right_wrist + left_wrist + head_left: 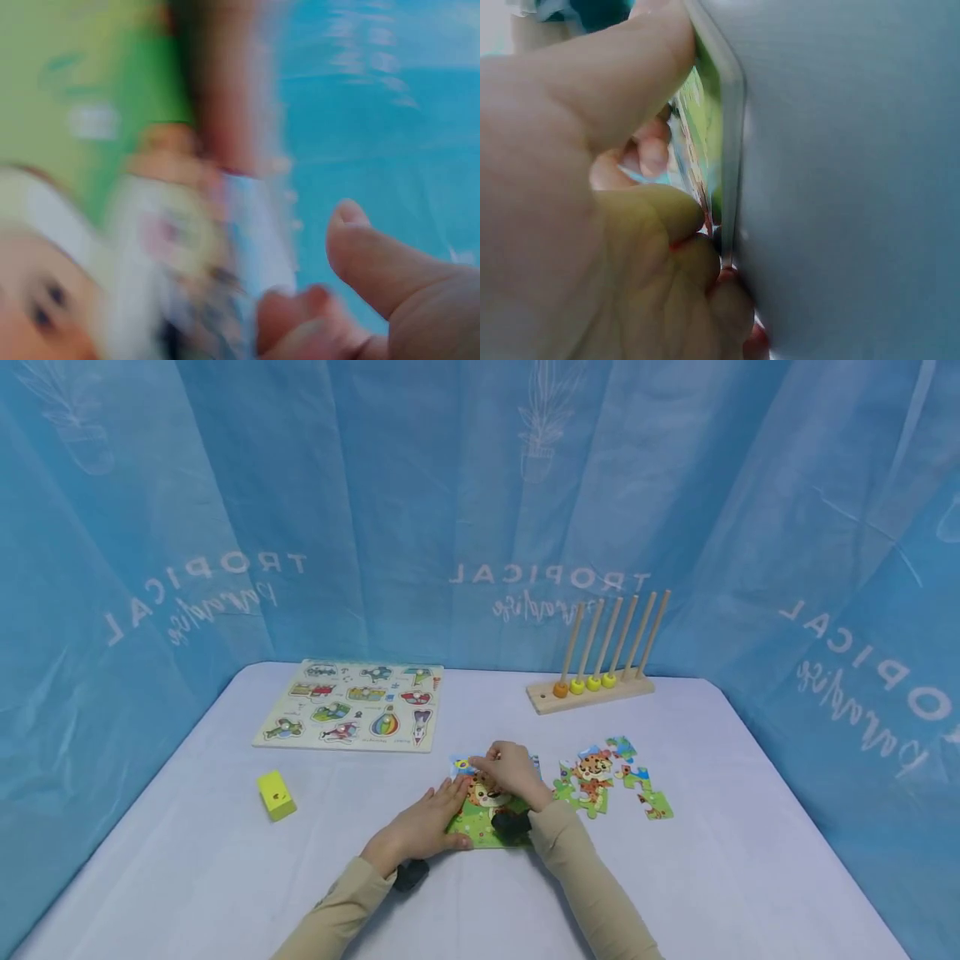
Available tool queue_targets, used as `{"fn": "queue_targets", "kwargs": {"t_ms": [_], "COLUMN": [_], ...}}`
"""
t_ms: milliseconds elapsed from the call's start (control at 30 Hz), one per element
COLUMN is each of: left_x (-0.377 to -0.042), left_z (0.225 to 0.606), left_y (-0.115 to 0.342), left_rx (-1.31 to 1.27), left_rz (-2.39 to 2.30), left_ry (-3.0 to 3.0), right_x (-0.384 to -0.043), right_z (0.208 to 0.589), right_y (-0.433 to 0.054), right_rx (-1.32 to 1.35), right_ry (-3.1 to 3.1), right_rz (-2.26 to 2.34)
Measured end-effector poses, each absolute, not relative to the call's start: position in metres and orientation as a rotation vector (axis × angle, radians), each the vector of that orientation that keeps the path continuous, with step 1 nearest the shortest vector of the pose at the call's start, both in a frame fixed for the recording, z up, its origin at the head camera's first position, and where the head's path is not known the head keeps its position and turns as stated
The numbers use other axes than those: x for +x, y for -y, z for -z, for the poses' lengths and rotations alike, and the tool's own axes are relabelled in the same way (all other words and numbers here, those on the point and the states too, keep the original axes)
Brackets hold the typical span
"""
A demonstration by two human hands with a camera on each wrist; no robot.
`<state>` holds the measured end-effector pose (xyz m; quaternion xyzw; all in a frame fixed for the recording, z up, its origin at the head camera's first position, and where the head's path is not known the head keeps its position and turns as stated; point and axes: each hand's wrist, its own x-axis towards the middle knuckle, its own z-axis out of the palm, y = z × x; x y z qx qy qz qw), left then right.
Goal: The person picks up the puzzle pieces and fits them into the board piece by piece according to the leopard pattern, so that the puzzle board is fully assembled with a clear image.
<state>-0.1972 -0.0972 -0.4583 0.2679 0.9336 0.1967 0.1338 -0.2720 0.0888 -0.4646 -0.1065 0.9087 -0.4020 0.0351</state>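
Two hands work a tiger jigsaw (486, 814) lying flat near the centre of a white-covered table (735, 893). The left hand (420, 831) lies on the puzzle's left edge, fingers straight and pressing down; the left wrist view shows a thumb (622, 67) and fingertips against the board's rim (731, 150). The right hand (513, 770) sits over the puzzle's far edge, fingers bent down onto the picture. Whether it pinches a piece can't be told: head view is too small, right wrist view is blurred, showing only a thumb (375, 262) and smeared green artwork (97, 90).

Just right of the hands: a second, part-built tiger puzzle (611, 775), w/ loose-looking pieces at its near-right end. Far right, by the curtain: a wooden peg rack (592, 681), five upright rods, coloured rings at their bases. Far left: a wooden knob-puzzle board (352, 705) w/ vehicle pictures. Near left, well apart from the rest: a small yellow block (276, 794). Blue "Tropical" curtain (480, 510) closes the scene on three sides. Both forearms wear beige sleeves (592, 885).
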Motion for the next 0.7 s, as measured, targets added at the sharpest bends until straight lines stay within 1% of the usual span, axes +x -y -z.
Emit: {"fn": "queue_targets", "kwargs": {"t_ms": [167, 267, 400, 533, 700], "left_x": [-0.194, -0.194, -0.192, -0.190, -0.189], "left_z": [0.461, 0.460, 0.458, 0.458, 0.455], "left_y": [0.093, 0.093, 0.094, 0.093, 0.089], "left_rx": [0.756, 0.685, 0.552, 0.509, 0.634], "left_rz": [-0.559, -0.531, -0.407, -0.270, -0.155], "left_ry": [-2.725, -2.777, -2.877, -2.993, -3.133], "right_x": [-0.275, -0.278, -0.278, -0.276, -0.277], "right_z": [0.460, 0.456, 0.453, 0.453, 0.453], "right_y": [-0.151, -0.192, -0.236, -0.257, -0.262], "right_rx": [-0.207, -0.067, 0.019, -0.026, -0.102], "right_ry": [-2.744, -2.824, -2.882, -2.831, -2.845], "right_rz": [1.311, 1.304, 1.205, 1.089, 0.983]}}
